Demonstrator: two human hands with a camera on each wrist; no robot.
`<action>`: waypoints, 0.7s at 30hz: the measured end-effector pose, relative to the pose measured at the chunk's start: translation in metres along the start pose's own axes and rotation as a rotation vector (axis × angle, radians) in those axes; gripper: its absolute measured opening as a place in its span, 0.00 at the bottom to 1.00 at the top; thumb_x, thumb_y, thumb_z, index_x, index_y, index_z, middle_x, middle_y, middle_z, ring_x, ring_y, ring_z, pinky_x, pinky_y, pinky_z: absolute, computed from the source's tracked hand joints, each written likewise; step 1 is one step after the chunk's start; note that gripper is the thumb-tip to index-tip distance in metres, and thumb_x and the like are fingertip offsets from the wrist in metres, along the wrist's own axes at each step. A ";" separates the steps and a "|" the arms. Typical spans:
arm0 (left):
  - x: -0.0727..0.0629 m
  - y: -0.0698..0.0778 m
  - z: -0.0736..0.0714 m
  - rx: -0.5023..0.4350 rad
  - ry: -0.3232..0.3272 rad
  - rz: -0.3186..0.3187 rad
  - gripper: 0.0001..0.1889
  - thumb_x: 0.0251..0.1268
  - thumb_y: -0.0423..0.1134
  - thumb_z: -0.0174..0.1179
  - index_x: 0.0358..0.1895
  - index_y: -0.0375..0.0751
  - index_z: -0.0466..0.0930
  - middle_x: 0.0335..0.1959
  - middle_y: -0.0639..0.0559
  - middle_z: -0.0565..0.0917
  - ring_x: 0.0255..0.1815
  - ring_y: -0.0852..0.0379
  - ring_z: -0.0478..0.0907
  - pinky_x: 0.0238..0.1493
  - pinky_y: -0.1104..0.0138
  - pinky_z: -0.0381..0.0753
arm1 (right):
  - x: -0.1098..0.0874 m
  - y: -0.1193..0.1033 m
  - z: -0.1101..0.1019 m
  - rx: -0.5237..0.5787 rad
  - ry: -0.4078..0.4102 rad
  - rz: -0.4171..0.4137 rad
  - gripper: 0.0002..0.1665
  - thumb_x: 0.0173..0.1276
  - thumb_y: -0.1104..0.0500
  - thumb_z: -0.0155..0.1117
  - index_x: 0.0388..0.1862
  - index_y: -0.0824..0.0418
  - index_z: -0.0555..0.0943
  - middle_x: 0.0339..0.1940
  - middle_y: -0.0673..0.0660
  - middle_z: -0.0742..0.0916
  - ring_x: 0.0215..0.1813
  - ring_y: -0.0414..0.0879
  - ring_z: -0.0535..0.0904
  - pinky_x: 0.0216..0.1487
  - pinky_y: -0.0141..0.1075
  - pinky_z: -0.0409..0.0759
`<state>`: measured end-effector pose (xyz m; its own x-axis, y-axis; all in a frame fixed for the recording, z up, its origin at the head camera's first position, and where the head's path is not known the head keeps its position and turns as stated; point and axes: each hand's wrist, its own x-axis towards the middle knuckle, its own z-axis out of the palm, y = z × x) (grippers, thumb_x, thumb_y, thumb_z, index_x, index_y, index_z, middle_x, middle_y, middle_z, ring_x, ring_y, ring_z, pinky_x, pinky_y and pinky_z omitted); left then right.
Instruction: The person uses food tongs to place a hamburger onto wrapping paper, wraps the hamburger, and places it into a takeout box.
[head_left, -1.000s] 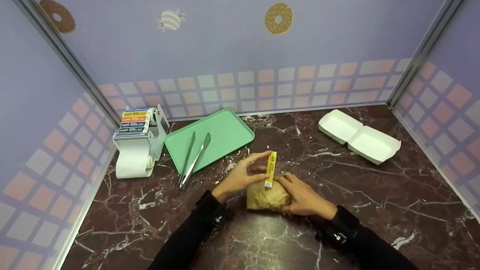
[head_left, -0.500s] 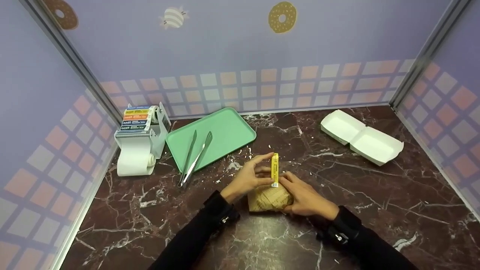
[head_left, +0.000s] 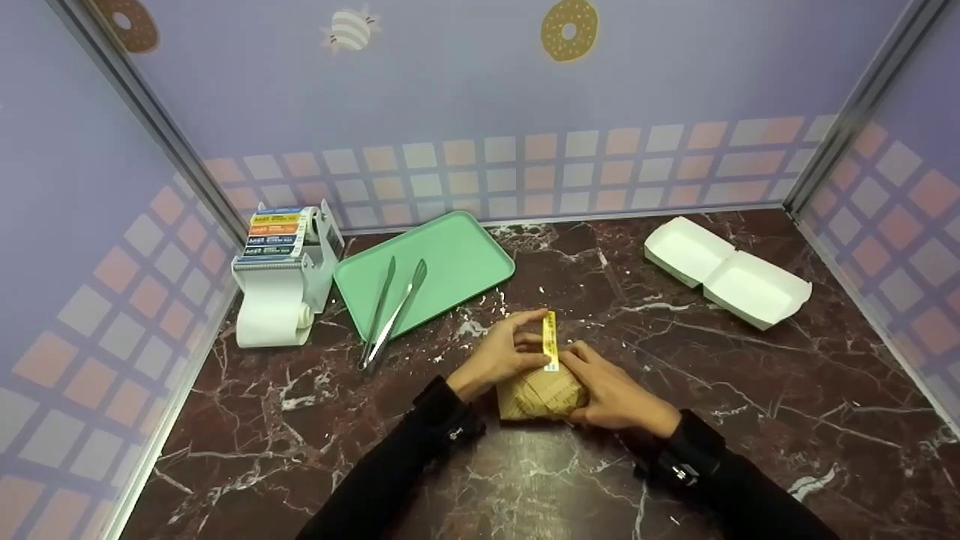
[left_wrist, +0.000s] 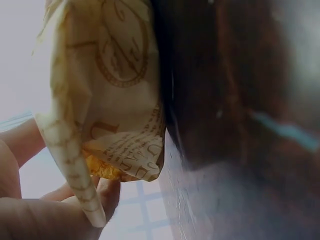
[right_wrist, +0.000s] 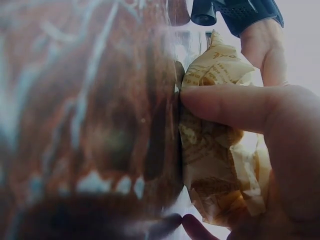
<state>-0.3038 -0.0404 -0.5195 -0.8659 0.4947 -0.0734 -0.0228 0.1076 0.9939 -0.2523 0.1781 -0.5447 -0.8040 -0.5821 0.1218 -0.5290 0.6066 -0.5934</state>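
A yellow label sticker [head_left: 550, 341] with dark print and a white end is pinched at the fingertips of my left hand [head_left: 499, 354], thumb near one end and index finger at the other. Its near end overlaps the top of a bundle wrapped in brown printed paper [head_left: 536, 394] on the counter. My right hand [head_left: 619, 396] grips that bundle from its right side, the thumb [right_wrist: 220, 102] pressed against the paper in the right wrist view. Golden, crumbly-looking contents [left_wrist: 102, 167] peek from a gap in the wrapper in the left wrist view.
Behind and left lies a green tray [head_left: 469, 255] bearing metal tongs [head_left: 397, 307]. A label dispenser [head_left: 281, 255] with a hanging white strip stands at the far left. An opened white clamshell box [head_left: 724, 266] sits at the back right. Panels wall the dark marbled counter [head_left: 675, 375].
My left hand has shifted slightly right with the label, which has turned a little and now lines up more front to back. The right hand keeps its grip; the head view has drifted slightly.
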 end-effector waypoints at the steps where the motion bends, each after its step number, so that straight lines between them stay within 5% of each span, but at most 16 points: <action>1: 0.000 0.000 0.000 0.007 0.000 -0.006 0.44 0.54 0.16 0.67 0.77 0.36 0.63 0.74 0.38 0.67 0.58 0.47 0.82 0.54 0.63 0.86 | 0.000 0.000 0.000 0.001 -0.001 -0.001 0.56 0.45 0.61 0.84 0.74 0.53 0.69 0.62 0.55 0.74 0.55 0.50 0.78 0.56 0.51 0.83; 11: 0.003 -0.004 -0.002 0.171 -0.052 -0.022 0.41 0.60 0.24 0.68 0.77 0.34 0.62 0.69 0.39 0.71 0.60 0.47 0.80 0.61 0.65 0.82 | -0.001 0.001 0.002 -0.010 0.015 -0.034 0.58 0.46 0.60 0.84 0.76 0.59 0.65 0.65 0.58 0.74 0.62 0.55 0.77 0.64 0.54 0.79; 17: 0.004 -0.005 -0.004 0.276 -0.082 -0.020 0.38 0.65 0.30 0.66 0.77 0.36 0.62 0.68 0.40 0.72 0.60 0.47 0.78 0.62 0.62 0.81 | -0.003 0.000 0.002 -0.014 0.023 -0.019 0.69 0.49 0.58 0.83 0.83 0.65 0.50 0.79 0.72 0.65 0.76 0.72 0.61 0.73 0.65 0.63; 21: 0.004 -0.006 -0.005 0.289 -0.097 -0.027 0.37 0.66 0.31 0.66 0.78 0.37 0.62 0.68 0.41 0.72 0.59 0.47 0.77 0.61 0.61 0.81 | -0.002 -0.001 0.001 0.002 0.036 -0.025 0.72 0.50 0.57 0.84 0.83 0.68 0.47 0.80 0.72 0.61 0.76 0.74 0.60 0.74 0.65 0.61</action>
<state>-0.3094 -0.0433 -0.5249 -0.8147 0.5671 -0.1212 0.1095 0.3557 0.9282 -0.2498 0.1783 -0.5457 -0.7999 -0.5771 0.1648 -0.5483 0.5910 -0.5918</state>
